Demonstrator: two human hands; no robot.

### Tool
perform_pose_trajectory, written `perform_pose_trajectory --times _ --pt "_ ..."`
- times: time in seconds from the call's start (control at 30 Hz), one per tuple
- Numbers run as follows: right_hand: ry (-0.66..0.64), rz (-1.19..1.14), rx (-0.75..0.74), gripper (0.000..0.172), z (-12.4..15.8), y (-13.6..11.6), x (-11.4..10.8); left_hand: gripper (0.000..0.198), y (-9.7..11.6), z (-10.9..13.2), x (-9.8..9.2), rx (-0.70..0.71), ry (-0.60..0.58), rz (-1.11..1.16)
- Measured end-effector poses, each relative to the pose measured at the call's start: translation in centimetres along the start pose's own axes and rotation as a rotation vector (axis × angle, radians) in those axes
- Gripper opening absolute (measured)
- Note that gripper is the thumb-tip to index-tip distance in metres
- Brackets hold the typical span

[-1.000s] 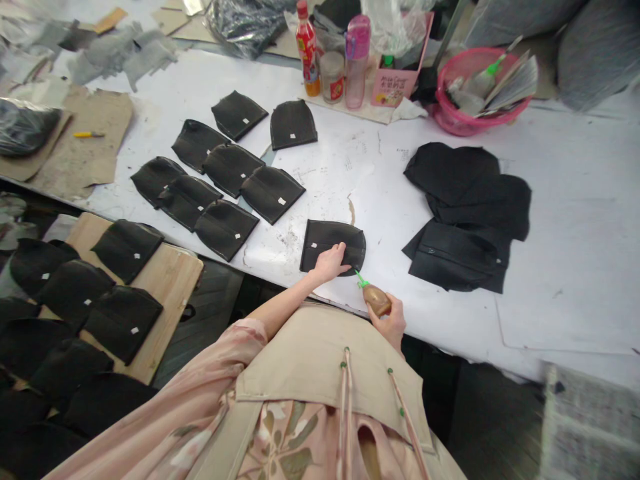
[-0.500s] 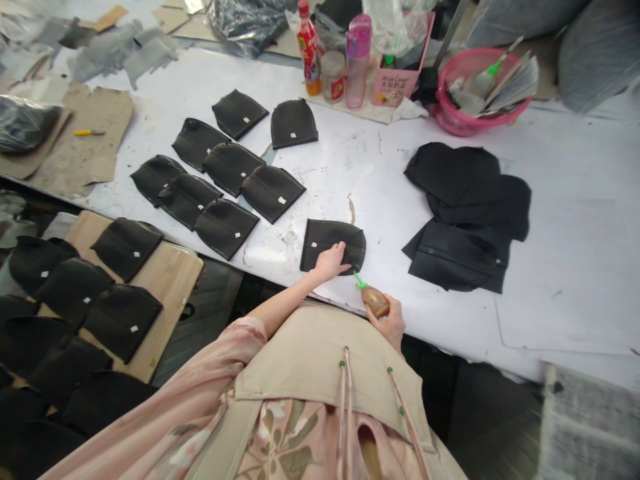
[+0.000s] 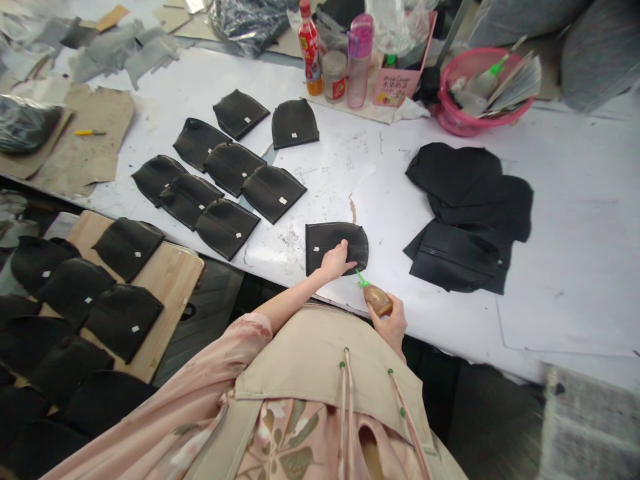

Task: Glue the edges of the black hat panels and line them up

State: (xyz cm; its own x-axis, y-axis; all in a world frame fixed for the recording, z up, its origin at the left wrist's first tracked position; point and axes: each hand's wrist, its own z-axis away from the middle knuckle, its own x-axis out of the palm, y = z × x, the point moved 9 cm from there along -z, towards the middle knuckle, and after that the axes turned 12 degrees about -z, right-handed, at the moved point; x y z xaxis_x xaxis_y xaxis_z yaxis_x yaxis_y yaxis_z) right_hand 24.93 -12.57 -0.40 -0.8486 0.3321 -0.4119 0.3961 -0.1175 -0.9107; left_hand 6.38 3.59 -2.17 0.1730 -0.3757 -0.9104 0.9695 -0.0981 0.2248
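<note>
A black rounded fabric piece with a small white tag lies near the front edge of the white table. My left hand rests on it with fingers spread, pressing it flat. My right hand grips a small brown squeeze bottle with a green nozzle, and the nozzle tip touches the piece's lower right edge. A pile of black fabric pieces lies to the right.
Several tagged black pieces lie in rows at the left, more on a wooden board below the table. Drink bottles, a pink box and a pink basket stand at the back. Cardboard lies far left.
The black piece has turned and slid slightly right under my left hand. The bottle nozzle stays at its lower edge.
</note>
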Motion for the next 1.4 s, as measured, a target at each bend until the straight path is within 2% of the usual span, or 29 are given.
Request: perform_pose_trajectory --times 0.23,0.37,0.5,0.67,0.8,0.97,1.07,1.17,1.27,1.4 --pt "-0.032 -0.008 0.026 0.052 0.2 -0.5 0.6 0.052 -1.5 -0.5 1.0 0.062 -0.006 0.193" --pt "-0.068 -0.003 0.019 0.052 0.4 -0.4 1.1 0.051 -1.5 -0.5 0.9 0.058 0.022 0.216" --pt "-0.051 0.007 0.025 0.052 0.4 -0.4 0.9 0.053 -1.4 -0.4 0.8 0.089 -0.013 0.275" --pt "-0.052 0.012 0.006 0.052 0.6 -0.7 1.1 0.035 -2.6 0.9 -0.4 0.135 0.027 0.282" --pt "-0.093 0.006 -0.008 0.053 0.9 -0.4 1.9 0.02 -5.4 2.6 -1.9 0.042 0.108 0.174" --pt "-0.132 0.009 -0.013 0.053 0.9 -0.2 2.7 0.015 -9.4 4.4 -3.1 -0.159 0.207 0.109" --pt "-0.153 0.017 -0.025 0.053 0.8 -0.4 3.2 0.022 -11.4 5.0 -2.4 -0.301 0.177 0.112" --pt "-0.17 0.014 -0.04 0.053 0.8 -0.6 3.7 0.029 -12.5 5.4 -1.5 -0.377 0.13 0.114" --pt "-0.18 0.011 -0.063 0.053 0.7 -0.8 4.1 0.027 -13.2 5.5 -0.7 -0.412 0.09 0.11" --pt "-0.198 0.016 -0.073 0.052 0.7 -1.0 4.7 0.018 -13.6 5.2 0.0 -0.391 0.044 0.109"
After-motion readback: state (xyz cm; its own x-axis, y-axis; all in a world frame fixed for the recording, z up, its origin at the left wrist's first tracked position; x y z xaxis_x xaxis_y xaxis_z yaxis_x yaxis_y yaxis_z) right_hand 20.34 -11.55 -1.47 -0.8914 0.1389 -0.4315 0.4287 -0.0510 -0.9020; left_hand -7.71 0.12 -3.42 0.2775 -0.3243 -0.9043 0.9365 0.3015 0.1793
